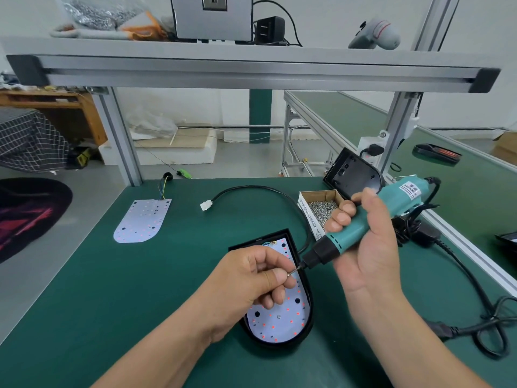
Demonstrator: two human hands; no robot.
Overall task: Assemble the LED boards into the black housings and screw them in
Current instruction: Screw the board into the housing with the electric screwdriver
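Both hands work low over the green bench (112, 289). The left hand (251, 278) has thumb and forefinger curled, pinching a small screw (291, 273) against the bit of an electric screwdriver (372, 219). The right hand (363, 247) grips the screwdriver's teal body, tilted down to the left.

Beneath the left hand, a black housing (307, 317) lies flat on the bench with a white LED board (279, 326) seated inside it; one seated screw (278, 317) shows near the board's rounded end. A second LED board (142, 221) lies loose, well apart to the left, wires at its far end. An open cardboard box of screws (321, 208) sits behind the screwdriver, and an empty housing (354, 175) leans tilted just beyond it. A black cable with a white connector (206, 205) curves across the bench.
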